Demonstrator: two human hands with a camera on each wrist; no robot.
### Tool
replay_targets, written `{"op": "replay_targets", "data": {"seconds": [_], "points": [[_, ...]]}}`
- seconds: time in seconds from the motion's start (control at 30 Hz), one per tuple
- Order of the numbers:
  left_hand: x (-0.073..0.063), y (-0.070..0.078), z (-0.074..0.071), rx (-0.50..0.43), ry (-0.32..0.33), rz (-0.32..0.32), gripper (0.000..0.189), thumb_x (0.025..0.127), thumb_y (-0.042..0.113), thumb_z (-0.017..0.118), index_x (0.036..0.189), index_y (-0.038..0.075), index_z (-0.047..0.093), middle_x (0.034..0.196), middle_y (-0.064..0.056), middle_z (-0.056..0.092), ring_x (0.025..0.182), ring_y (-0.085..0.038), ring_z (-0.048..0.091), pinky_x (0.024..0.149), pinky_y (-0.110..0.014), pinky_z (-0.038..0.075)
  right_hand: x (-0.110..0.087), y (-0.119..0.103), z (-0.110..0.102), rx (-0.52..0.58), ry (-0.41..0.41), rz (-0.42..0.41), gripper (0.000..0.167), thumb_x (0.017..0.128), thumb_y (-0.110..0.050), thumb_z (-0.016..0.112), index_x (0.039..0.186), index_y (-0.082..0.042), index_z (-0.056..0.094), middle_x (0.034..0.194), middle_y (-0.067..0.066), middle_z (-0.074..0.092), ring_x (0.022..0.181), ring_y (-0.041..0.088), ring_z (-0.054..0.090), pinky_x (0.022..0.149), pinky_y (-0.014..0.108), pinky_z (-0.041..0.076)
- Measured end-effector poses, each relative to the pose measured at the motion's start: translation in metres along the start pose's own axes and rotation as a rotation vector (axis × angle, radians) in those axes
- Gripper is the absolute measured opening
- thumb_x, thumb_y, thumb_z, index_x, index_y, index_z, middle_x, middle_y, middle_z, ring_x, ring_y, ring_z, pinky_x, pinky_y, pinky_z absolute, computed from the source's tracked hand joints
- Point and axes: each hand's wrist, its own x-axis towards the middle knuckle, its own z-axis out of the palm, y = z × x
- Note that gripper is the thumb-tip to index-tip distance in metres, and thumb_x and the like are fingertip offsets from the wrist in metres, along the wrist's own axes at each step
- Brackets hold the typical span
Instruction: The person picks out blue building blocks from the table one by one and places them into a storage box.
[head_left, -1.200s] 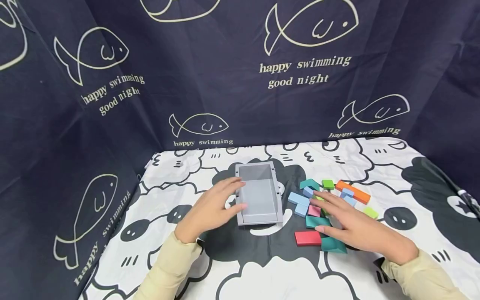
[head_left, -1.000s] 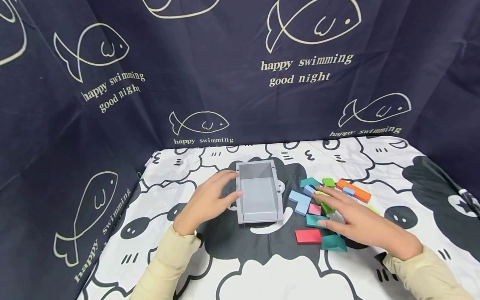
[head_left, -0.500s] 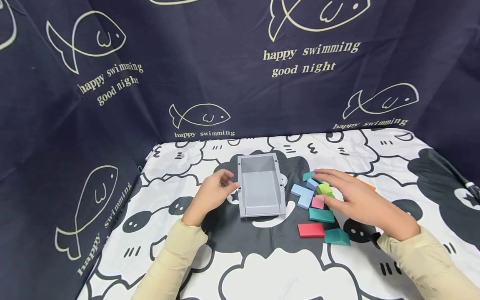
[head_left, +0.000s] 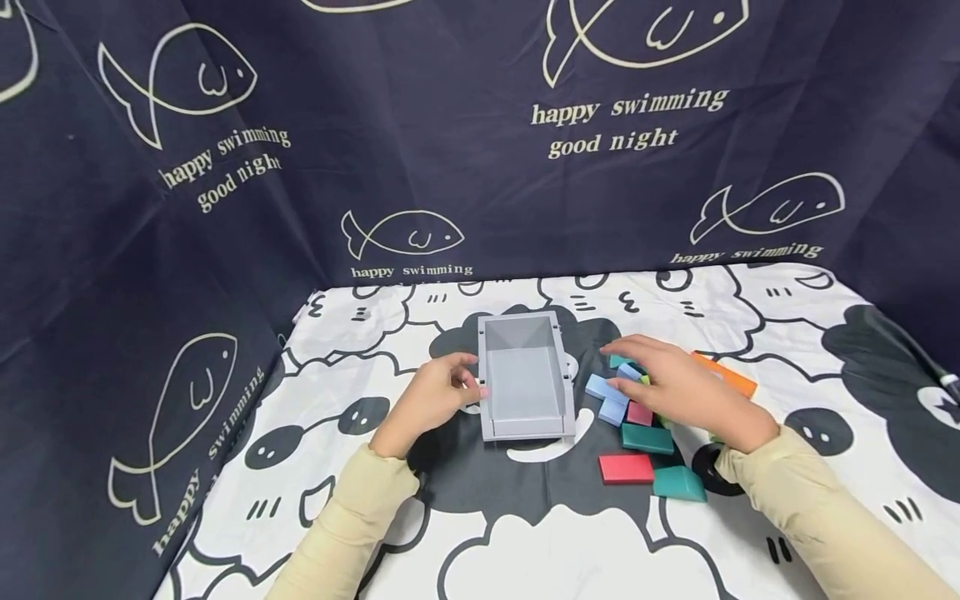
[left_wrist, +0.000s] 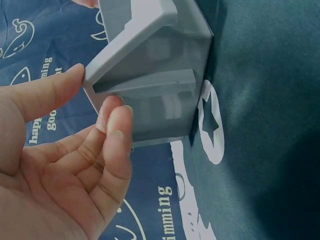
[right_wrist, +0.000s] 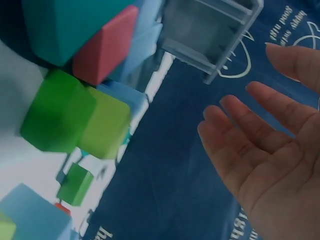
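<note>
A grey open-topped plastic box (head_left: 525,383) sits on the cloth in front of me. My left hand (head_left: 429,396) is at its left side; in the left wrist view the thumb tip meets the rim and the loosely bent fingers (left_wrist: 117,135) lie against the outer wall. To the right, my right hand (head_left: 678,387) hovers over a pile of coloured toy blocks, fingers spread and holding nothing. Around it lie light blue blocks (head_left: 603,388), a pink block (head_left: 639,412), a teal block (head_left: 647,438) and an orange block (head_left: 726,375). Part of the pile is hidden beneath the hand.
A red block (head_left: 626,468) and a teal wedge (head_left: 678,483) lie nearer to me. In the right wrist view a green block (right_wrist: 57,112) and a lime block (right_wrist: 105,122) sit side by side. A dark fish-print curtain (head_left: 420,125) hangs behind the table.
The left hand's fingers have bent in beside the box wall. My right hand has moved slightly left and away from me over the blocks. The view has shifted; the blocks look undisturbed.
</note>
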Motion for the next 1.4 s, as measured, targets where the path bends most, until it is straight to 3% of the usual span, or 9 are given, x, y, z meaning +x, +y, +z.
{"op": "replay_targets", "data": {"seconds": [0.33,0.5,0.77,0.93,1.4], "points": [[0.001,-0.001,0.001,-0.018,-0.036,0.055,0.042,0.089,0.012,0.074,0.129,0.004,0.065,0.077,0.005,0.061,0.068,-0.012,0.053,0.062,-0.026,0.044,0.015,0.019,0.023,-0.029,-0.144,-0.042,0.033,0.087,-0.01,0.074,0.119,-0.005,0.069,0.12,0.009,0.065,0.113,0.031,0.061,0.094,0.051,0.049],[0.0,-0.001,-0.001,0.003,-0.039,0.066,0.039,0.089,0.013,0.074,0.126,0.006,0.067,0.079,0.004,0.064,0.069,-0.012,0.055,0.061,-0.027,0.045,0.018,0.019,0.026,-0.057,-0.129,-0.099,0.029,0.083,0.0,0.076,0.111,-0.006,0.072,0.11,0.007,0.066,0.104,0.029,0.064,0.089,0.049,0.052],[-0.001,0.003,0.002,0.001,-0.042,0.065,0.041,0.09,0.014,0.073,0.13,0.005,0.065,0.11,-0.007,0.072,0.089,-0.015,0.068,0.074,-0.029,0.053,0.018,0.019,0.033,-0.065,-0.154,-0.116,0.025,0.082,0.0,0.076,0.107,-0.004,0.073,0.103,0.007,0.066,0.093,0.023,0.064,0.081,0.044,0.054],[-0.001,0.003,0.003,0.018,-0.051,0.052,0.041,0.092,0.016,0.072,0.131,0.007,0.065,0.104,-0.004,0.073,0.096,-0.015,0.068,0.079,-0.031,0.054,0.019,0.022,0.035,-0.078,-0.139,-0.113,0.022,0.083,-0.001,0.075,0.105,-0.004,0.073,0.1,0.006,0.066,0.09,0.022,0.064,0.08,0.043,0.054],[-0.003,0.001,-0.001,0.008,-0.06,0.07,0.04,0.092,0.014,0.073,0.131,0.007,0.066,0.1,-0.004,0.074,0.093,-0.016,0.069,0.078,-0.03,0.054,0.026,0.021,0.043,-0.079,-0.119,-0.092,0.024,0.084,-0.003,0.075,0.107,-0.001,0.076,0.089,0.006,0.067,0.078,0.016,0.062,0.07,0.036,0.053]]}}
